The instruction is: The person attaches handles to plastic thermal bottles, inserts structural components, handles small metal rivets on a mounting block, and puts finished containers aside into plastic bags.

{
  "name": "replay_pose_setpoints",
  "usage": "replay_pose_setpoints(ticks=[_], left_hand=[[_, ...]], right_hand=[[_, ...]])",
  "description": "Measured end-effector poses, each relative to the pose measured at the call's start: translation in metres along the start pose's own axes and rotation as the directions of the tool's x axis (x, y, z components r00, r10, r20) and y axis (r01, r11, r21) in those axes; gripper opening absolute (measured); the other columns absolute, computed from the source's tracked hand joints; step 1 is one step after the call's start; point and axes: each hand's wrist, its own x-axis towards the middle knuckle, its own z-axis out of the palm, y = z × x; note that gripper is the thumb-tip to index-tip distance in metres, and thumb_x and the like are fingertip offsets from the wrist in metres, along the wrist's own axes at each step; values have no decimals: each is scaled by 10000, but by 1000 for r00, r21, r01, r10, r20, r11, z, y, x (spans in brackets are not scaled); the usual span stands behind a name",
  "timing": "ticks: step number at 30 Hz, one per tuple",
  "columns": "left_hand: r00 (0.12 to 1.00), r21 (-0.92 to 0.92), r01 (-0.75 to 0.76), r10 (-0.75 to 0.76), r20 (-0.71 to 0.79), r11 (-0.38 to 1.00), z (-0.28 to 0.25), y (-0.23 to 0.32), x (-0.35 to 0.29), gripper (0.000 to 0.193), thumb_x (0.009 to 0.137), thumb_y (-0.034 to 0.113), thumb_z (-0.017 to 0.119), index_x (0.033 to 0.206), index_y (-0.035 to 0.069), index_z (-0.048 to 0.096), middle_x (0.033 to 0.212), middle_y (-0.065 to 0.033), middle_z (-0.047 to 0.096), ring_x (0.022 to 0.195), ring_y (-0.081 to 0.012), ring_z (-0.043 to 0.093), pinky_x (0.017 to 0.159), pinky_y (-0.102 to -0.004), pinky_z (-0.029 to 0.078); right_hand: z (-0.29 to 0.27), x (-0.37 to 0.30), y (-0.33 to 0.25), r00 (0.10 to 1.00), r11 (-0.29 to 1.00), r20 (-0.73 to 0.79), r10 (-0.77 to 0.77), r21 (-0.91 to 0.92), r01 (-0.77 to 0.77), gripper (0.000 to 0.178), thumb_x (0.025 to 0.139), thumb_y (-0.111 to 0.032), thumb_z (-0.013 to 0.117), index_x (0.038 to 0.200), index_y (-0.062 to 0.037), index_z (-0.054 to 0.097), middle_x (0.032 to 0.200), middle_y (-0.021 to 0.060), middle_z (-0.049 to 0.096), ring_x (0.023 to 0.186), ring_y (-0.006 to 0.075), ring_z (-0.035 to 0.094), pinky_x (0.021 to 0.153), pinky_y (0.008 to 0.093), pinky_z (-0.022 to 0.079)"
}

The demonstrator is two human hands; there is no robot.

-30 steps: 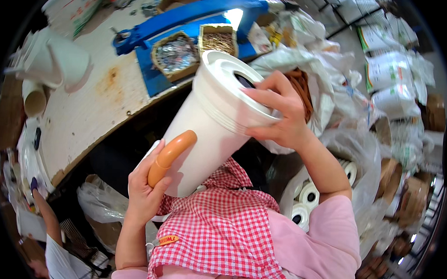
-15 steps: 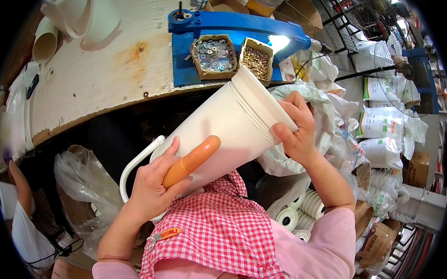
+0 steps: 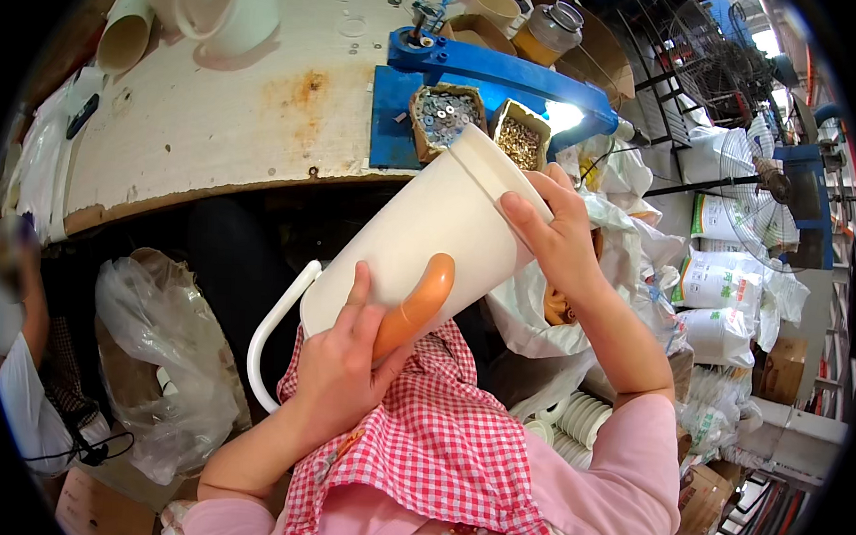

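A white tapered plastic bucket (image 3: 402, 210) lies tilted across my lap, its wide rim up to the right. A curved white handle (image 3: 265, 342) loops out from its narrow lower end. My left hand (image 3: 349, 354) closes around a curved orange-brown handle (image 3: 417, 305), held against the bucket's side, with the index finger stretched along the wall. Whether this handle is fastened to the bucket I cannot tell. My right hand (image 3: 557, 225) grips the bucket's rim, thumb outside; its other fingers are partly hidden.
Ahead on the worktable (image 3: 216, 137) stands a blue press (image 3: 510, 68) with a box of washers (image 3: 447, 117) and a box of small brass-coloured parts (image 3: 519, 143). White containers (image 3: 234, 20) stand far left. A white sack (image 3: 617, 255) with orange-brown parts is at right. Another person's arm (image 3: 36, 296) shows left.
The bucket has turned, so the ridges below its rim no longer show and the orange-brown handle's bend faces up. My right hand has shifted along the rim. The view has shifted slightly.
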Motion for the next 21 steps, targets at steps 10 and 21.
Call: replay_pose_setpoints(ticks=[10,21], left_hand=[[997,-212,-10,-7,-81,977,-25,-22,-27,466,753,159,838,1177,74,665,1461,-183,538,1052,-359,698,880,-393,579],[899,912,-1,400,-179,410,-261,5,39,496,684,183,827,1143,59,687,779,-73,544,642,-262,588,546,-371,465]], right_hand=[[18,28,72,896,532,413,162,728,-432,805,1033,-660,281,1451,5,457,1292,135,632,1175,213,602,1052,378,451],[-67,76,83,947,776,-294,130,624,87,308,987,-178,609,1233,6,623,995,83,680,869,133,666,740,256,539]])
